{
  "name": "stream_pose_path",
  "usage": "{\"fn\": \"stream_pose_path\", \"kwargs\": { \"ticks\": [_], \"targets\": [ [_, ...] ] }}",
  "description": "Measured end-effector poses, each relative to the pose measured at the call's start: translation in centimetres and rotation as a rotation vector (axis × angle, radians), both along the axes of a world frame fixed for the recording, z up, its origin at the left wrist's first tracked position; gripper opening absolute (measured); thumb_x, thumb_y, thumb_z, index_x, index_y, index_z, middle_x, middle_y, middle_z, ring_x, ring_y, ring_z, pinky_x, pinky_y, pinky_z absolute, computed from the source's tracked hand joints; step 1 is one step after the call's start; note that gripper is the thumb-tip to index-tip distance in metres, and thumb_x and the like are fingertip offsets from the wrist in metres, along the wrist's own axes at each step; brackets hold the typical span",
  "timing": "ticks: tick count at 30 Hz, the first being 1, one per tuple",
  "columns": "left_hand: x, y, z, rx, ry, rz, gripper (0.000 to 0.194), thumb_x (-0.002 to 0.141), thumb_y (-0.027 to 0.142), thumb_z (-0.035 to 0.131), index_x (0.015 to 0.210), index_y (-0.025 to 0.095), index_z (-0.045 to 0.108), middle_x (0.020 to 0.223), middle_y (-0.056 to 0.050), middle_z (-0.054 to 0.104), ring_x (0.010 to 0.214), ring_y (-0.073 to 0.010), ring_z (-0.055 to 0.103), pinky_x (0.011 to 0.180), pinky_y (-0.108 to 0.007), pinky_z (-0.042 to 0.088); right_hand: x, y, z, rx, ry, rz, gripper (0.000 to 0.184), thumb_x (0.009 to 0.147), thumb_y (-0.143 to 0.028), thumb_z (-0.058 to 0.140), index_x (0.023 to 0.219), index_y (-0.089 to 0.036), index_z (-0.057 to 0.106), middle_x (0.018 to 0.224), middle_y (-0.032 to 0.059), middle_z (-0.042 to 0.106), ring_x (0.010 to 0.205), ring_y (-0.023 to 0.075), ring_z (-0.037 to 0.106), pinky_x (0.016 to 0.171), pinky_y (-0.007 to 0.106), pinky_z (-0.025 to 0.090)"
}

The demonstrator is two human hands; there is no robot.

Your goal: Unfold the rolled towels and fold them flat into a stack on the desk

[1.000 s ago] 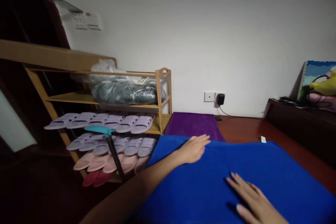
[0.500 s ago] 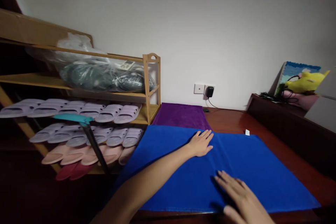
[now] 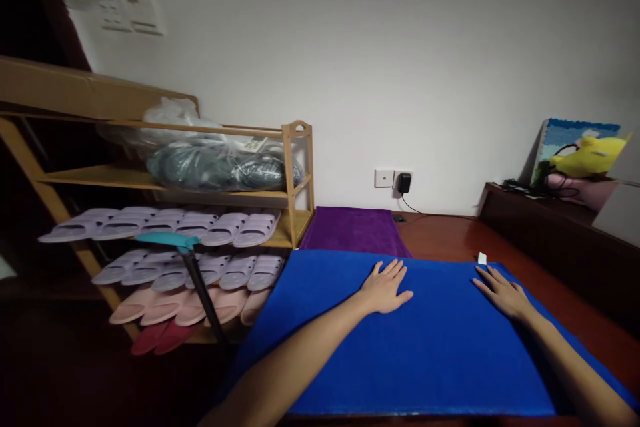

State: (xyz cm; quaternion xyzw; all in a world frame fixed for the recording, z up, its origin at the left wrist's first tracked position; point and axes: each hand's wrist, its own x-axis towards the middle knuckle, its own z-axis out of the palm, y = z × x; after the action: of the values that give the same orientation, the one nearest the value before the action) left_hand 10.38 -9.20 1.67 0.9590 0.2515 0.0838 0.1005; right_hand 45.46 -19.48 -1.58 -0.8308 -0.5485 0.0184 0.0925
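A large blue towel point(image 3: 430, 353) lies spread flat on the dark red wooden floor point(image 3: 450, 233). My left hand point(image 3: 386, 288) rests palm down on it near its far edge, fingers stretched out. My right hand point(image 3: 503, 292) lies flat and open on the towel's far right corner, close to a small white tag point(image 3: 482, 258). Neither hand holds anything. A purple towel point(image 3: 354, 231) lies flat just beyond the blue one, against the wall.
A wooden shoe rack point(image 3: 295, 193) at the left holds rows of lilac and pink slippers point(image 3: 220, 230) and a plastic bag point(image 3: 220, 167). A teal-headed stick point(image 3: 170, 241) leans before it. A wall socket with a charger point(image 3: 404, 183) and a low dark bench point(image 3: 550, 227) stand at the right.
My right hand has slid from the towel's near middle out to its far right corner. My left hand stays near the far edge. The view has shifted slightly.
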Motion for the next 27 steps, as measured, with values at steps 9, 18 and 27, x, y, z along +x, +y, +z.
{"fn": "stream_pose_path", "kwargs": {
  "ticks": [9,18,27],
  "targets": [
    [-11.7,-6.7,3.3,0.033,-0.065,0.024,0.06,0.094,0.051,0.036,0.147,0.029,0.022,0.151,-0.004,0.025,0.139,-0.0235,0.022,0.112,-0.045,0.02,3.3,-8.0,-1.7,0.03,-0.05,0.076,0.071,0.084,-0.069,0.022,0.145,-0.034,0.025,0.153,-0.0005,0.016,0.14,0.0232,0.012,0.11,0.05,0.019],
    [-18.8,-9.3,1.8,0.056,0.02,0.164,0.052,0.096,0.038,0.036,0.146,0.029,0.023,0.149,-0.003,0.029,0.137,-0.0219,0.027,0.11,-0.044,0.023,4.6,-11.5,-3.3,0.046,-0.06,0.038,0.071,0.083,-0.065,0.024,0.144,-0.029,0.031,0.152,0.0034,0.021,0.139,0.0267,0.019,0.108,0.05,0.022],
    [-23.1,-8.7,-0.4,0.233,-0.037,0.366,0.056,0.092,0.046,0.042,0.143,0.027,0.033,0.146,-0.006,0.035,0.136,-0.0264,0.03,0.11,-0.048,0.023,4.6,-15.2,-3.4,0.076,-0.035,0.074,0.06,0.078,-0.058,0.028,0.129,-0.036,0.052,0.143,0.0,0.039,0.137,0.0241,0.025,0.102,0.043,0.033]
  ]
}}
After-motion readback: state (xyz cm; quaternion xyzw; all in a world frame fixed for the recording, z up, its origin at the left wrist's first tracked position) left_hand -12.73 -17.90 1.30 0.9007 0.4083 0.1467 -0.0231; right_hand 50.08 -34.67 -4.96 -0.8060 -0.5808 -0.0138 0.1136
